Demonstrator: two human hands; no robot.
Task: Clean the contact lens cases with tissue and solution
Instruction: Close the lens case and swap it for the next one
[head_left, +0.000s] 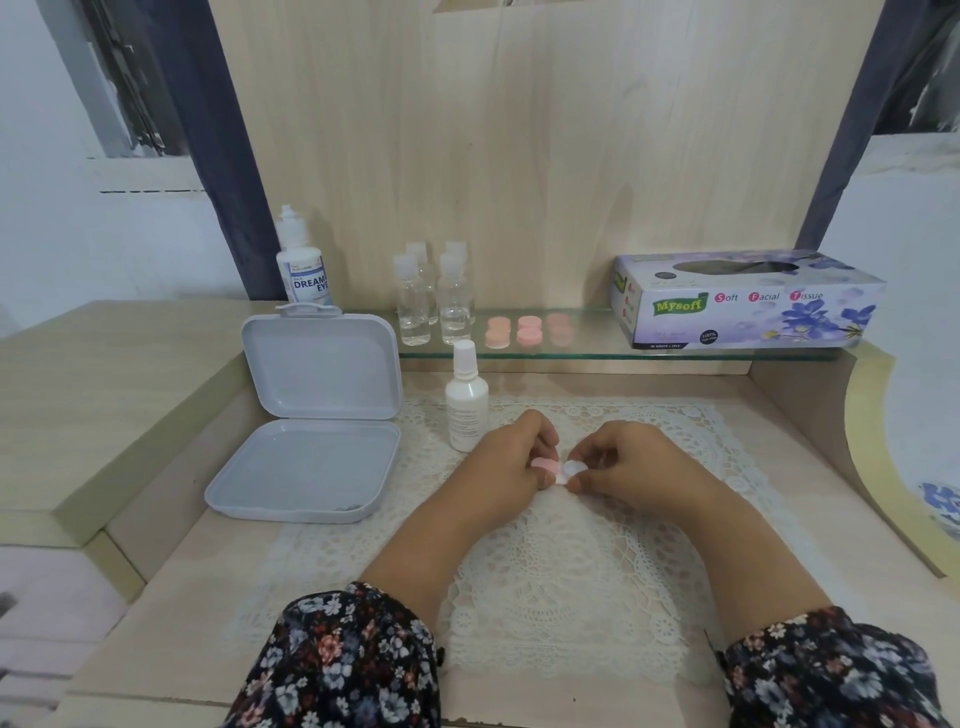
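Between both hands (558, 470), lens case (553, 467) lying crosswise: pink end pinched left, white cap pinched right.

The tissue box (748, 301) on the glass shelf (571, 355) reads "Mysoft" in a green badge and "Soft Facial Tissue", with a small "100%" seal below. The solution bottle (304, 265) carries "DREAM EYE"; the white bottle's (466, 410) print is too small to read
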